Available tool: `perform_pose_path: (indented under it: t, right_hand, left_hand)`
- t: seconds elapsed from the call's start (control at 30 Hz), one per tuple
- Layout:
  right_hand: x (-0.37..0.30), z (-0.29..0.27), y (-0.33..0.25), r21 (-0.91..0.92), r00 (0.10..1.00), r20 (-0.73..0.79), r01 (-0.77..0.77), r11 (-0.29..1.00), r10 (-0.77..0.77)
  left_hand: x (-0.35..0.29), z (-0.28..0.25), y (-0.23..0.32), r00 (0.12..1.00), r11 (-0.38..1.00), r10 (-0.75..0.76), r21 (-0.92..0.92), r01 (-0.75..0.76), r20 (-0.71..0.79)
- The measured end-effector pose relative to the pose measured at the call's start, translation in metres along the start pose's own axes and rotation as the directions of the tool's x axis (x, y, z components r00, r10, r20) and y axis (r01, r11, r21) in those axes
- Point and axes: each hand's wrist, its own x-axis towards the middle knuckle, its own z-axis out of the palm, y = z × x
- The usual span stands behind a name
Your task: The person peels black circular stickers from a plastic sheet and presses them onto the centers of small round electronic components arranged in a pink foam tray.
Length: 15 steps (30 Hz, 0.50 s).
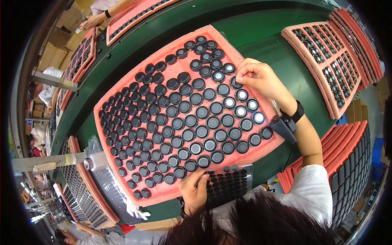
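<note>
A pink foam tray lies tilted before me, filled with rows of round black parts. Several parts near its right side have pale, shiny tops, such as one silvery disc top. My right hand is over the tray's right edge, thumb and fingertip pinched together at a black part; whatever is between them is too small to tell. At the near edge, my left hand pinches the corner of a clear sheet of black round stickers. A black device sits by my right wrist.
Green worktop surrounds the tray. To the right stand a pink tray of shiny parts and stacked pink trays. A white glove lies near the left corner. Across the bench, a co-worker's hand is beside another tray.
</note>
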Motion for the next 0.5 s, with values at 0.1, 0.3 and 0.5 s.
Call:
perform_pose_path:
  t: [0.1,0.3,0.5]
  right_hand:
    - [0.0,0.0,-0.003,-0.018,1.0,0.003,-0.001,1.0,0.001]
    - [-0.002,-0.001,0.002,-0.037,0.998,0.054,0.017,0.999,-0.015]
    - [-0.002,0.001,-0.012,-0.265,0.996,0.021,0.094,0.96,-0.092]
  left_hand:
    - [0.001,-0.001,0.002,1.0,1.0,0.0,0.006,0.0,0.005]
    - [0.001,0.0,-0.001,1.0,1.0,0.007,-0.001,-0.007,0.002]
    - [0.0,0.001,-0.003,1.0,1.0,0.0,-0.011,0.0,-0.003]
